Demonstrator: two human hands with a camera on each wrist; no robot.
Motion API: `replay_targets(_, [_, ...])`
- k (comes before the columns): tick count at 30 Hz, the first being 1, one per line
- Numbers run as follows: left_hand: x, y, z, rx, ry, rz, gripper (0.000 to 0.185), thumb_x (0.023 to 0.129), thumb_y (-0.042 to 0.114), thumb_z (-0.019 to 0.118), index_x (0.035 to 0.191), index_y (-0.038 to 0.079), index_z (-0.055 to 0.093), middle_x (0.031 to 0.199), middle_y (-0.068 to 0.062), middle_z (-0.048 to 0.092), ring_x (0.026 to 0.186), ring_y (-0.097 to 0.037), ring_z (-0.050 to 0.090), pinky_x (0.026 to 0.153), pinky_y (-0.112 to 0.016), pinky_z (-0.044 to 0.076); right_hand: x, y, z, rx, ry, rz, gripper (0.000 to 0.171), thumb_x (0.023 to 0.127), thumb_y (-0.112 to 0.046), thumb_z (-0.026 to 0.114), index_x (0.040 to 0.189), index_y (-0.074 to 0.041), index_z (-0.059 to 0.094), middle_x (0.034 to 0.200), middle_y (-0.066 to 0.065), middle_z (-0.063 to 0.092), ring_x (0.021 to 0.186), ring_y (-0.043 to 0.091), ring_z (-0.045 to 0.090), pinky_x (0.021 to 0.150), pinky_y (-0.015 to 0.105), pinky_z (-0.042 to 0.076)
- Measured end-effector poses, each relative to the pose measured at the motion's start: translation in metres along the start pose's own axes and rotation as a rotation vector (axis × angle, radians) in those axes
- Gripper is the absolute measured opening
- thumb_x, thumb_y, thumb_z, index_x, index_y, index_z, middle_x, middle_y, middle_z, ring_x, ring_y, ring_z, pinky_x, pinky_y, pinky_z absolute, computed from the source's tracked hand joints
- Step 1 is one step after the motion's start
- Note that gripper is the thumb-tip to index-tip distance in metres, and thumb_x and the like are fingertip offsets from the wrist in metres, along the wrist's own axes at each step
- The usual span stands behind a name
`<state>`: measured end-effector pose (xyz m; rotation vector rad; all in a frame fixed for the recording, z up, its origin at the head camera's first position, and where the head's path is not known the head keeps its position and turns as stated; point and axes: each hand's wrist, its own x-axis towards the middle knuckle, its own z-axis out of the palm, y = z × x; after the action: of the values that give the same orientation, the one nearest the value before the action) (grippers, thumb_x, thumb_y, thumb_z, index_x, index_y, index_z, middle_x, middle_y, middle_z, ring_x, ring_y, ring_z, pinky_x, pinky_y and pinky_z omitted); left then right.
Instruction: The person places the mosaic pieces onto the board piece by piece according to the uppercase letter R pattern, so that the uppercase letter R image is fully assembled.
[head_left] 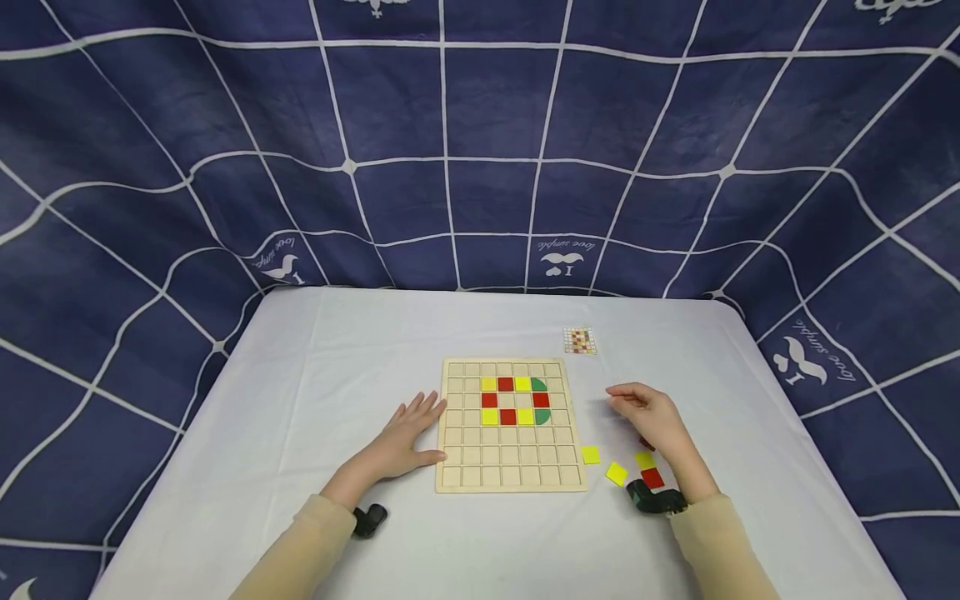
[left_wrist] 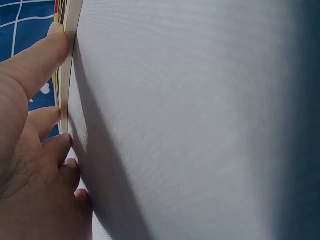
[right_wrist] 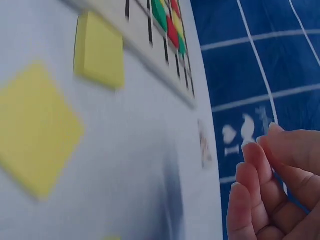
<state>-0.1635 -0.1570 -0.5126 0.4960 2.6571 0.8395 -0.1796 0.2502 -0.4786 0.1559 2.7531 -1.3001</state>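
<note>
White-clothed table [head_left: 315,400]: bears wooden grid board [head_left: 510,467], small pattern card [head_left: 580,340], loose yellow tiles [head_left: 617,473] and red tile [head_left: 652,477].

Loose tiles [head_left: 617,473] R of board [head_left: 511,479]

The small pattern card [head_left: 580,340] beyond the board [head_left: 510,479] is too small in the head view to read, and only a smear in the right wrist view. A red tile [head_left: 647,442] beside the board is mostly hidden under the right hand [head_left: 651,418], whose curled fingers [right_wrist: 255,170] leave it unclear whether they pinch anything. In the left wrist view the board shows only as an edge, and the left hand [left_wrist: 30,165] is cut off by the frame.
</note>
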Motion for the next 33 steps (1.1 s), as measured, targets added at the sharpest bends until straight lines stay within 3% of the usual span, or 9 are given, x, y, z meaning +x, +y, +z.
replay_targets(9, [0.0,0.0,0.001,0.0,0.003,-0.005,0.086,0.085,0.037,0.076,0.155,0.011,0.032,0.165,-0.011,0.018,0.154,-0.033,0.006,0.124,-0.055,0.005,-0.003,0.038,-0.025,-0.033,0.064,0.15,0.041,0.094,-0.027,0.066,0.125,0.0,0.062,0.109,0.014,0.066,0.084,0.012,0.059,0.069,0.018,0.048])
replay_targets(14, [-0.001,-0.001,0.001,0.002,0.006,0.006,0.087,0.085,0.037,0.075,0.155,0.011,0.031,0.165,-0.012,0.018,0.154,-0.034,0.006,0.124,-0.056,0.005,-0.006,0.049,-0.026,-0.077,0.085,0.16,0.045,0.09,-0.024,0.071,0.124,0.003,0.061,0.109,0.018,0.064,0.091,0.022,0.059,0.071,0.023,0.045])
replay_targets(19, [-0.001,-0.001,0.001,-0.002,0.008,0.02,0.087,0.085,0.038,0.075,0.155,0.01,0.031,0.165,-0.013,0.018,0.154,-0.035,0.006,0.124,-0.056,0.005,-0.006,0.05,-0.025,-0.12,0.072,0.161,0.043,0.089,-0.021,0.072,0.122,0.004,0.062,0.11,0.021,0.064,0.094,0.028,0.059,0.071,0.024,0.045])
replay_targets(25, [0.0,-0.002,0.001,0.01,0.013,0.02,0.087,0.085,0.039,0.075,0.155,0.01,0.031,0.164,-0.013,0.018,0.154,-0.035,0.007,0.123,-0.057,0.005,-0.007,0.047,-0.026,-0.148,0.054,0.192,0.038,0.088,-0.02,0.073,0.115,0.004,0.063,0.098,0.017,0.065,0.084,0.026,0.058,0.066,0.026,0.044])
replay_targets(33, [0.001,-0.002,0.002,0.014,0.011,0.015,0.087,0.085,0.038,0.075,0.155,0.011,0.032,0.164,-0.012,0.019,0.154,-0.034,0.007,0.124,-0.056,0.005,-0.007,0.046,-0.027,-0.128,0.052,0.201,0.037,0.089,-0.022,0.072,0.115,0.002,0.062,0.096,0.016,0.068,0.083,0.024,0.058,0.066,0.026,0.043])
